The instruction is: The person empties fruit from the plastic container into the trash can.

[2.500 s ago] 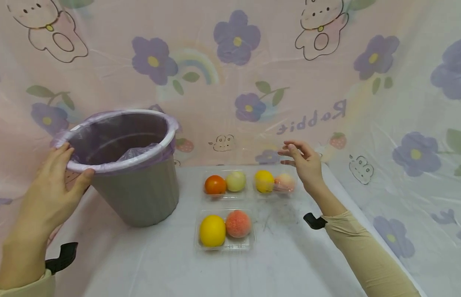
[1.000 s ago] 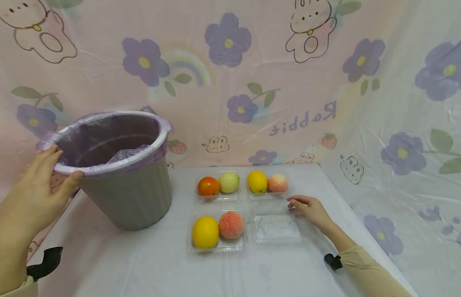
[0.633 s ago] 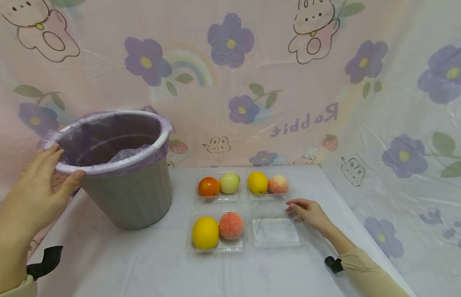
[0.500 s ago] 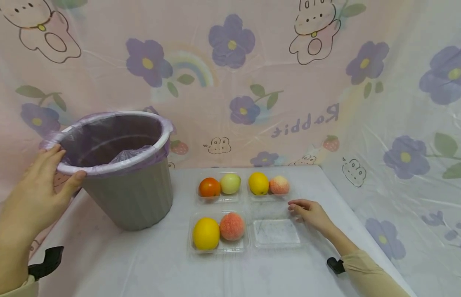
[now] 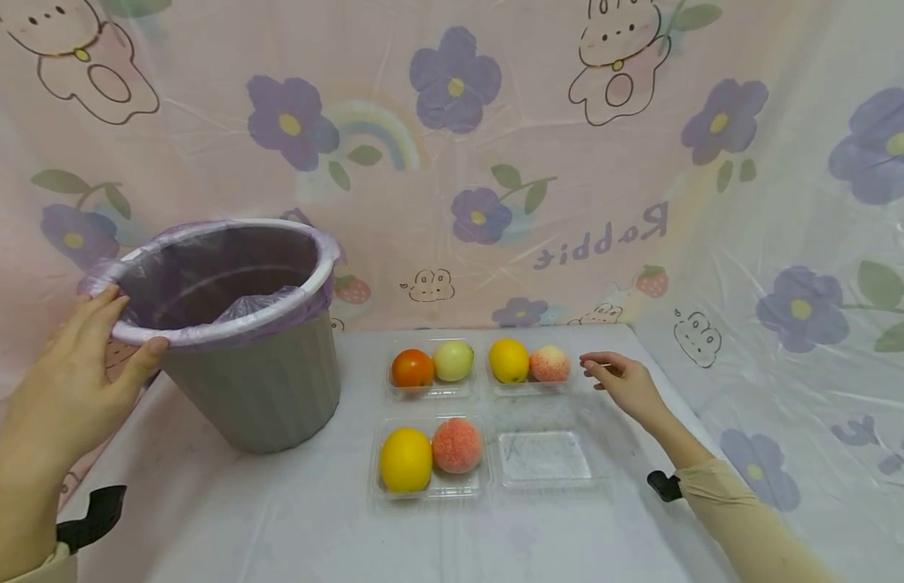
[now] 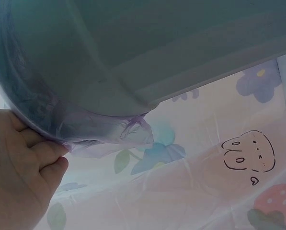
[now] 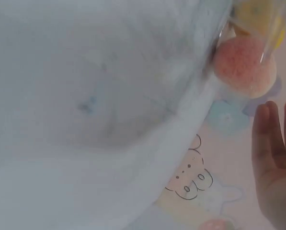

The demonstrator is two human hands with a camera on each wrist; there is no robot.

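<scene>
The left hand (image 5: 80, 372) grips the grey bin (image 5: 262, 397) at its rim; well right of the bin, the right hand (image 5: 630, 391) is released, fingers loose; the pale peach (image 5: 549, 364), also right of the bin, lies near that hand.

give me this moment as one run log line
left hand: holding bin rim | right hand: holding nothing, beside pale peach | front-left tray: yellow fruit, pink peach | front-right tray: no fruit

right hand (image 5: 626, 390): from beside clear tray (image 5: 545, 457) to beside speckled peach (image 5: 549, 364) | clear tray: newly on table (image 5: 335, 526)
</scene>
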